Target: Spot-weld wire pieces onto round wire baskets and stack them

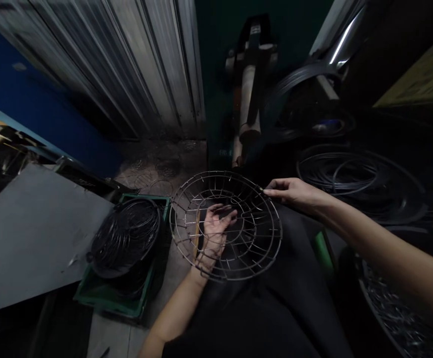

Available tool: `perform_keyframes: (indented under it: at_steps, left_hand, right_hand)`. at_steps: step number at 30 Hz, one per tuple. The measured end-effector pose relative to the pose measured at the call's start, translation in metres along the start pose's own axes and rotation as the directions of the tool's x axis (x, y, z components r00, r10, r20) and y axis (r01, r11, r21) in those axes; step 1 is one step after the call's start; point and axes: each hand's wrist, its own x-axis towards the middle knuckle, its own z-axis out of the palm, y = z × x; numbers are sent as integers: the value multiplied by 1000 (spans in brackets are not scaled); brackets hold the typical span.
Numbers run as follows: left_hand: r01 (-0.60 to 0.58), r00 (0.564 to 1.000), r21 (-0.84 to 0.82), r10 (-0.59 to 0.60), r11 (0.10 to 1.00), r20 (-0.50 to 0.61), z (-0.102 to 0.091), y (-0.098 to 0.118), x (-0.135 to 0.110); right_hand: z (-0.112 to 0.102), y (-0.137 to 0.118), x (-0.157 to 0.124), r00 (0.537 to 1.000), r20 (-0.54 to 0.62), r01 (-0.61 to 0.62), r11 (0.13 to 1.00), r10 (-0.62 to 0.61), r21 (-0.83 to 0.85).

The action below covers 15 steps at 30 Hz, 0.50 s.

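Note:
A round wire basket (254, 231), built of concentric rings joined by short spokes, is held in front of my body. My right hand (290, 192) pinches its outer rim at the upper right, with thumb and fingers closed on the wire. Through the wires I see my left hand (218, 223) behind or beneath the basket, palm turned up. Its fingers are apart and slightly curled; whether they touch the wires I cannot tell.
On the left, a green crate (137, 306) bears a dark pile of wire rings (127, 236) beside a grey panel (33, 223). Ahead stands a green machine with a bar (249, 99). Coiled wire (339, 171) and a tub of small metal pieces (398, 308) are on the right.

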Motion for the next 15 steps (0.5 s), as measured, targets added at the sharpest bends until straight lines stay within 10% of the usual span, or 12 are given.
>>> perform_keyframes:
  at_steps: [15]
  left_hand:
    - [-47,999,-35,48,998,23,63,49,30]
  right_hand:
    - [-21,-50,24,995,-64,-56,955,78,290]
